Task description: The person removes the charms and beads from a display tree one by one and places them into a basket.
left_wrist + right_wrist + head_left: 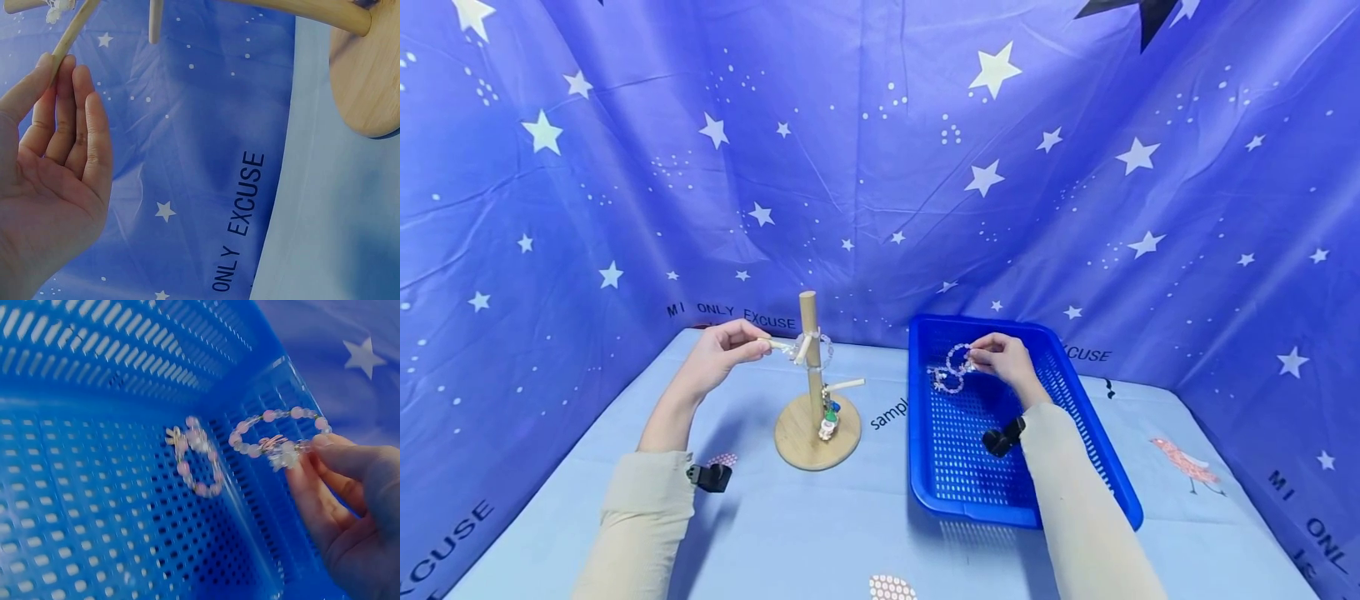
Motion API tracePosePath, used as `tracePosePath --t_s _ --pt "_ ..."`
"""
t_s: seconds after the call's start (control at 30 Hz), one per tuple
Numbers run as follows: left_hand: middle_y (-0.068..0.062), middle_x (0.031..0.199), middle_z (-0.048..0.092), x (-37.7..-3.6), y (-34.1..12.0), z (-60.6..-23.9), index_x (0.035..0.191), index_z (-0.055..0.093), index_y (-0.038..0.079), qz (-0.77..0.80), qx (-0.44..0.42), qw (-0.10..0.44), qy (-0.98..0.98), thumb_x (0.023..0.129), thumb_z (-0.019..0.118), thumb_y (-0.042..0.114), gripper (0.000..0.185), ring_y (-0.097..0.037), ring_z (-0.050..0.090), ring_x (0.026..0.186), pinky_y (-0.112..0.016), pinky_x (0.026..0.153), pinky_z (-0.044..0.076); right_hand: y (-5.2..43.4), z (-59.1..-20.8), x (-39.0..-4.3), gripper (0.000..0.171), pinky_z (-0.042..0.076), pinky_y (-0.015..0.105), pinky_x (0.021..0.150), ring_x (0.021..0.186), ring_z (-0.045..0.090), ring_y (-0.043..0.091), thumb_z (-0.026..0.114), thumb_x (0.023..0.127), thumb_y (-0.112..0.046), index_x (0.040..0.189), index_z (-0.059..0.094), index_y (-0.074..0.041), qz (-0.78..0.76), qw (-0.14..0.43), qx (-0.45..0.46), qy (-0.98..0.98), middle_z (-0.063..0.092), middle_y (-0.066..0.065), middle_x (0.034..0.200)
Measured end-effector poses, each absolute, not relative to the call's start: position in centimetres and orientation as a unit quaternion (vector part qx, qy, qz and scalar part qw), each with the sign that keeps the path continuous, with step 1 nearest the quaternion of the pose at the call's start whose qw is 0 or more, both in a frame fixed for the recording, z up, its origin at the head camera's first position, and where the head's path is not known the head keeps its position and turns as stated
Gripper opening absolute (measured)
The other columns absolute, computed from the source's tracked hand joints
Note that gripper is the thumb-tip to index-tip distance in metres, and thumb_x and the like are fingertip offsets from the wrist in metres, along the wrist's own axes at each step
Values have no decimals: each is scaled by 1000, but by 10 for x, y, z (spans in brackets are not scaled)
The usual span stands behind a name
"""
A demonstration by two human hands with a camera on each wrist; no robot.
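A purple-blue backdrop (880, 167) printed with white stars surrounds a table covered in pale blue cloth (775, 533). In the head view, a wooden stand (815, 379) rises from its round base (797, 442), and the left hand (724, 354) pinches the end of an upper peg (778, 343) between thumb and fingertips, probably to steady the stand. A clear-beaded bracelet (829, 350) hangs around the upper part of the post; which peg bears it is hard to tell. By the lower peg (848, 384) dangles a small figure charm (829, 425). To the right, the right hand (1003, 362) is over a blue plastic basket (917, 433), which presumably keeps the loose pieces together.

The left wrist view shows thumb and forefinger closed on the peg, the remaining fingers loosely bent beside it and the palm bare; so light a grip would suit a thin rod.

In the right wrist view, thumb and fingers pinch one edge of a pink-and-clear beaded bracelet (269, 415), raised above the basket floor. Held at the edge, its loop stays spread, likely handy for threading. Another pink beaded bracelet (183, 469) lies in the basket, near the wall, apart from the fingers.
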State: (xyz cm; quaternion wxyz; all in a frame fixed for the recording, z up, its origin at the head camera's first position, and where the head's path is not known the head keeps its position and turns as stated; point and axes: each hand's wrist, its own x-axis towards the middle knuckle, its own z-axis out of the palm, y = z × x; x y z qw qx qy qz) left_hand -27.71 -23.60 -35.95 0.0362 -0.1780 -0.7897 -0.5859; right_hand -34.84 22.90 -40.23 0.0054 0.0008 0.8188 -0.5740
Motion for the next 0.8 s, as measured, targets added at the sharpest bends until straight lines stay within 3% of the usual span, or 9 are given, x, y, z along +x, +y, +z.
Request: tracePosePath --t_s 0.17,0.8 --pt "16 87 71 -276 -235 -359 102 66 3 -580 -176 39 -795 97 65 15 13 -3 66 85 -17 83 56 239 -406 -346 24 62 21 73 73 67 2 61 96 2 116 58 15 -584 38 19 810 69 -6 79" --pt "16 87 71 -277 -236 -359 104 66 0 -577 -173 39 -797 96 66 15 17 -3 66 85 -18 83 56 269 -425 -345 26 63 33 81 79 67 8 59 95 5 118 57 16 -543 79 57 834 71 6 92"
